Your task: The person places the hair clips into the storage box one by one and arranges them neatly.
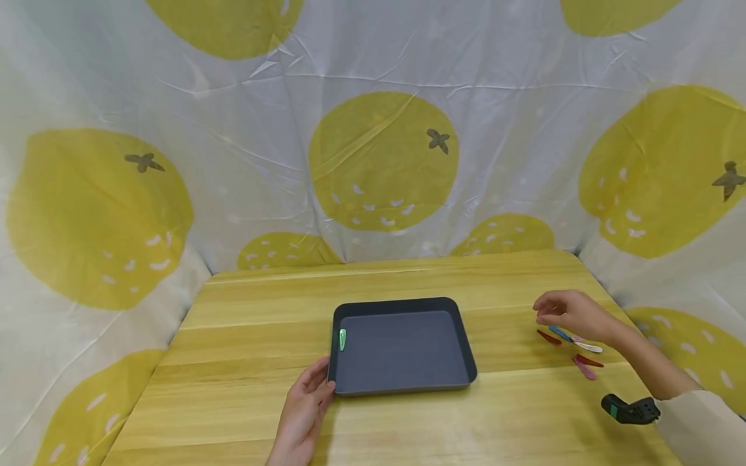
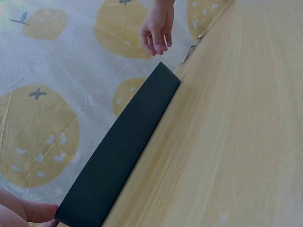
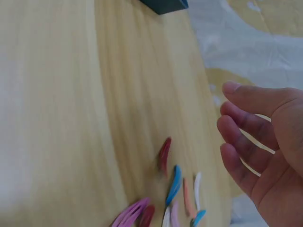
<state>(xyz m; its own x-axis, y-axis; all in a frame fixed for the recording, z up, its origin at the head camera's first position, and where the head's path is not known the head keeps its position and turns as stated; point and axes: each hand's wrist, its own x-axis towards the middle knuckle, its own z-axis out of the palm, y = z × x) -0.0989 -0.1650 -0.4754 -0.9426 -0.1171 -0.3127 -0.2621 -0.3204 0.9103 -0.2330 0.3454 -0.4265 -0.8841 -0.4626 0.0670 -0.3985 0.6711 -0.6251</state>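
My left hand (image 1: 303, 404) grips the near left corner of a dark grey baking tray (image 1: 408, 353), with the thumb at its rim. Inside the tray, by the left wall, lies a green snap hair clip (image 1: 342, 340). On the right, my right hand (image 1: 574, 317) hovers over a loose group of hair clips, fingers loosely bent and holding nothing. The group includes a red clip (image 1: 549, 337), a blue clip (image 3: 173, 184), a white clip (image 3: 197, 190), an orange clip (image 3: 186, 196) and a pink clip (image 1: 585, 367). In the head view, the hand partly overlaps the group.
The wooden table (image 1: 233, 362) carries the tray near its middle and the clips toward its right side. A cloth with a yellow fruit print (image 1: 384, 162) hangs behind and beside it. A black wrist device (image 1: 629, 410) shows by the right sleeve.
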